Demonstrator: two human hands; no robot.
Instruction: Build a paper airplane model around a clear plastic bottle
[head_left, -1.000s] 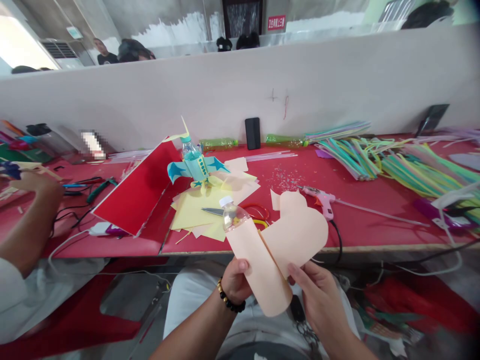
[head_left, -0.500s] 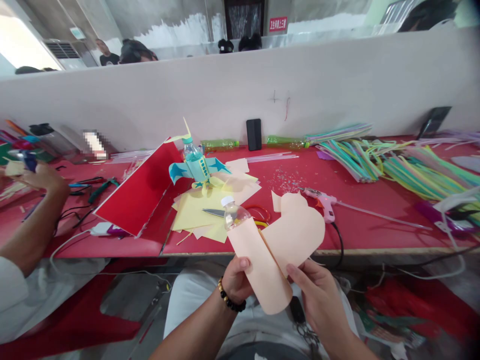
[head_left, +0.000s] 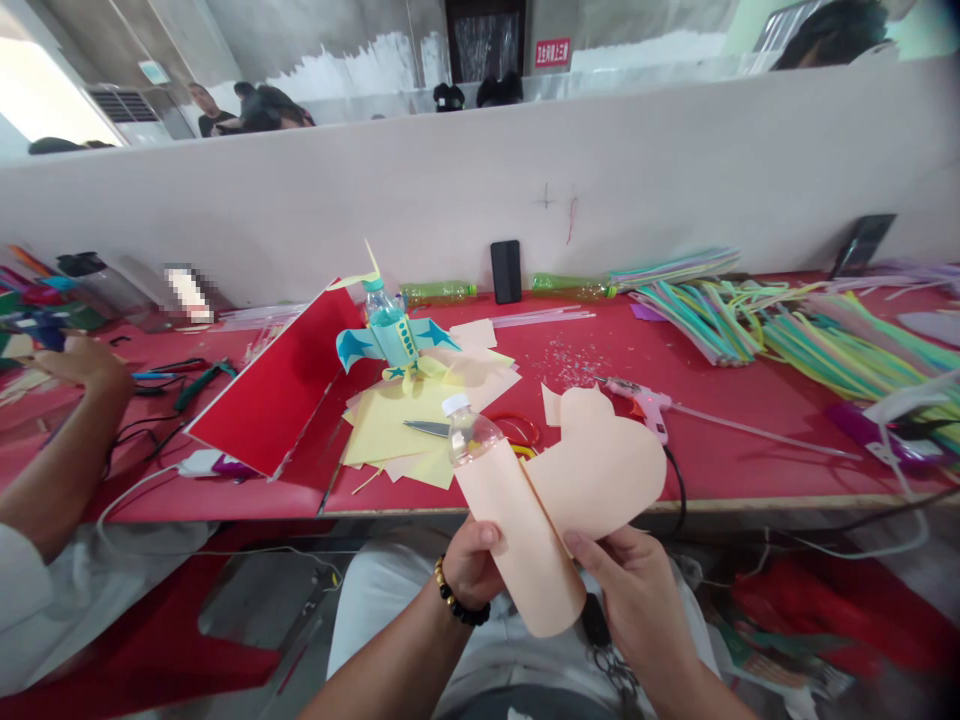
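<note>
A clear plastic bottle (head_left: 471, 432) with a white cap leans to the left over my lap, its body wrapped in a peach paper sheet (head_left: 517, 540). My left hand (head_left: 480, 565) is closed round the wrapped bottle, thumb on the front. The loose end of the sheet (head_left: 607, 465) curls out to the right, and my right hand (head_left: 626, 570) pinches its lower edge beside the bottle. Behind the bottle, scissors (head_left: 517, 430) with red and yellow handles lie partly hidden. A pink glue gun (head_left: 649, 402) rests on the table just beyond the paper.
A decorated bottle rocket (head_left: 390, 325) with blue wings stands behind yellow paper sheets (head_left: 382, 425). Left of it is a propped red board (head_left: 270, 385). Bundles of coloured straws (head_left: 705, 315) lie at right. A black phone (head_left: 506, 271) leans on the partition. A co-worker's arm (head_left: 71, 430) reaches in from the left.
The loose end of the peach sheet has opened a little further to the right. My right hand's thumb has shifted slightly left toward the bottle; my left hand keeps its hold.
</note>
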